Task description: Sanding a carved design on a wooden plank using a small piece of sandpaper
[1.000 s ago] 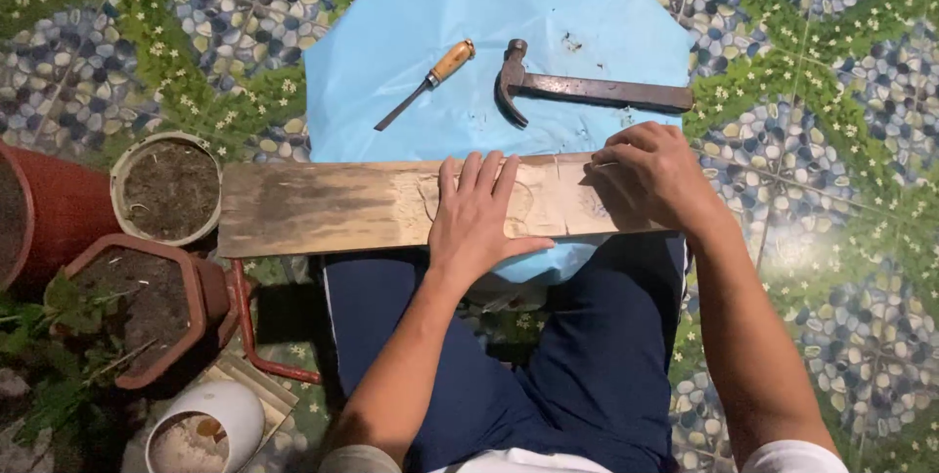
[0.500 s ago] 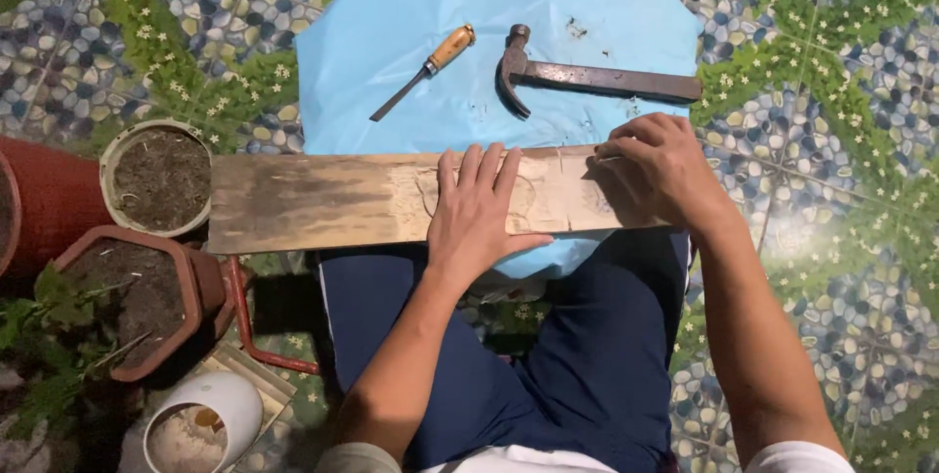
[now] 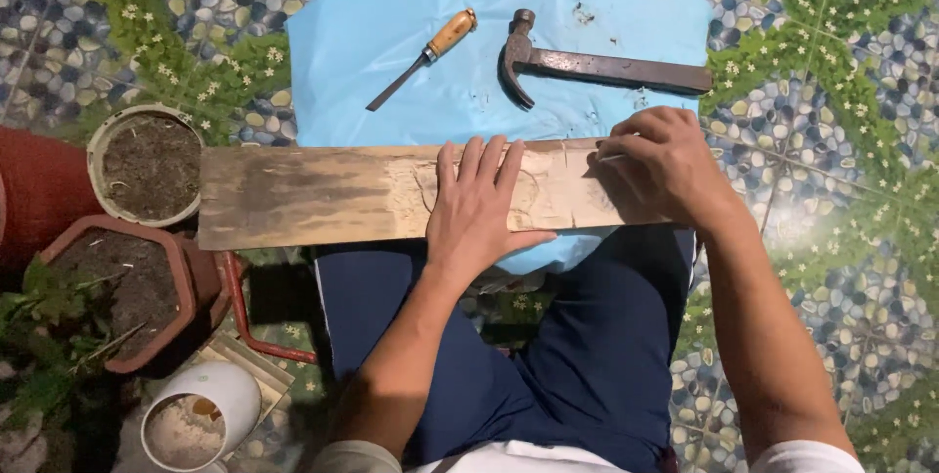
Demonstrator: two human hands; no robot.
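Tiled floor (image 3: 812, 228): hands, left (image 3: 479, 209), right (image 3: 660, 165), on plank (image 3: 313, 197).

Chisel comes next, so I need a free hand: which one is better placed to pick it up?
Probably the left hand. It lies flat and empty on the plank, nearer the chisel; the right hand is curled at the plank's far end, seemingly pinching something small.

Pebble-patterned tiled floor (image 3: 831, 268) under blue sheet (image 3: 391, 3), soil-filled pots (image 3: 147, 168).
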